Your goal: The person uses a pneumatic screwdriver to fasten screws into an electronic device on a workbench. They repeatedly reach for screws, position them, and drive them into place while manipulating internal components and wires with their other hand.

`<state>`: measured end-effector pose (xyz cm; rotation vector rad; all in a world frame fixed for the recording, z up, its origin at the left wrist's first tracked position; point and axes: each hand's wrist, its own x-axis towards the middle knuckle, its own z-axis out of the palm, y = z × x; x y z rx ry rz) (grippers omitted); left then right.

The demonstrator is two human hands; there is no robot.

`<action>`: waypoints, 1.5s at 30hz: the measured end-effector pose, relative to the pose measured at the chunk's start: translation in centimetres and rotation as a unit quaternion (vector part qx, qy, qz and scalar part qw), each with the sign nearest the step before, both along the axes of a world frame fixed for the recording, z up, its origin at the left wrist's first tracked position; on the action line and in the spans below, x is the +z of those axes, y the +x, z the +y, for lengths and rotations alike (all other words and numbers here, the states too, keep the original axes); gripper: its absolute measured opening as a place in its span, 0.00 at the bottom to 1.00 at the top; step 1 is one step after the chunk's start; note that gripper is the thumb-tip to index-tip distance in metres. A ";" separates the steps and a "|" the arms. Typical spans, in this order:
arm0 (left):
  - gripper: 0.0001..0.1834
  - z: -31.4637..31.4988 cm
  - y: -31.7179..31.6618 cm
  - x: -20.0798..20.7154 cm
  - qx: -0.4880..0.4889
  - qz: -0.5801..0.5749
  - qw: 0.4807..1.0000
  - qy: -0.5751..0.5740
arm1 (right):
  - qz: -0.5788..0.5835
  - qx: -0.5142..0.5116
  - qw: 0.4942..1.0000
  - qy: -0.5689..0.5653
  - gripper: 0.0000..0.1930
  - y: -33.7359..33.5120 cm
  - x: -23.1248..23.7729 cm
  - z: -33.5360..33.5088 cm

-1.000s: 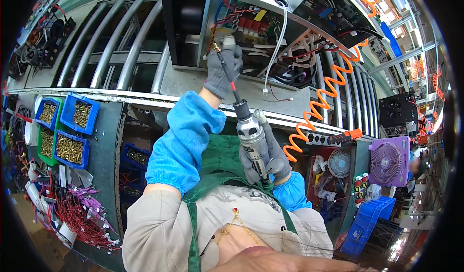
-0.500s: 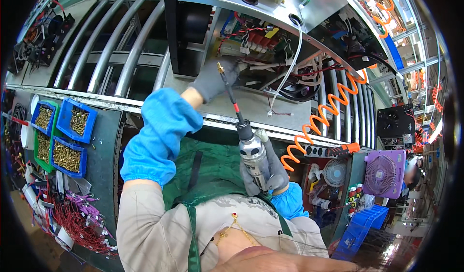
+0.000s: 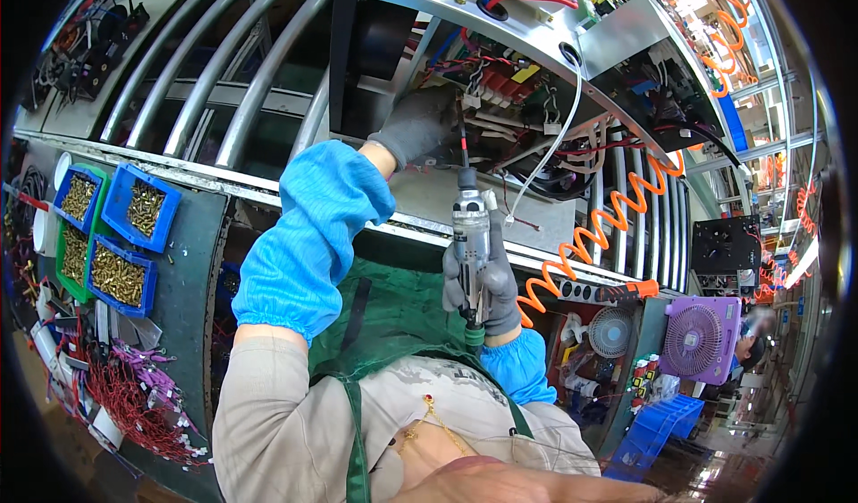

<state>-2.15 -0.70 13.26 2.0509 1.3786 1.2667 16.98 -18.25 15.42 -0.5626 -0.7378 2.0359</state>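
My right hand point(image 3: 497, 284), in a grey glove, is closed around a silver power screwdriver point(image 3: 471, 230). Its long bit with a red band points away from me, into the open front of a metal equipment cabinet point(image 3: 527, 22). Also gloved in grey, my left hand point(image 3: 416, 129) reaches into the cabinet's left side, just left of the bit. Shadow and the cabinet's inside hide its fingers, and the bit's tip is hard to make out. Near the bit lie red parts on a circuit board point(image 3: 507, 88) and bundled wires. A white cable point(image 3: 572, 128) hangs down the cabinet's front.
The cabinet stands on a roller conveyor point(image 3: 259, 74). At left, blue bins point(image 3: 141, 206) and a green bin hold brass fasteners, near red wires point(image 3: 134, 405). An orange coiled hose point(image 3: 590, 235) hangs at right, near a purple fan point(image 3: 702, 338) and a blue crate point(image 3: 657, 431).
The screwdriver has swung upright and moved forward, its bit now inside the cabinet; a brass piece showed on its tip before. My left hand has moved deeper into the cabinet. The view has shifted slightly.
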 end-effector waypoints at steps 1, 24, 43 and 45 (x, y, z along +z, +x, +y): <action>0.13 0.0 0.0 0.1 0.003 0.009 1.000 -0.003 | 0.013 -0.002 1.000 -0.004 0.52 -0.1 -0.1 0.1; 0.13 0.6 1.5 -0.2 0.089 0.055 0.994 -0.017 | 0.078 -0.046 0.995 0.029 0.35 -3.7 -0.3 0.7; 0.12 0.2 1.3 1.1 0.078 0.113 0.990 -0.034 | -0.029 -0.094 0.995 0.015 0.40 -6.3 2.4 0.5; 0.13 0.0 1.0 0.8 0.069 0.126 0.989 -0.026 | -0.003 -0.073 0.997 0.023 0.43 -6.3 2.0 0.6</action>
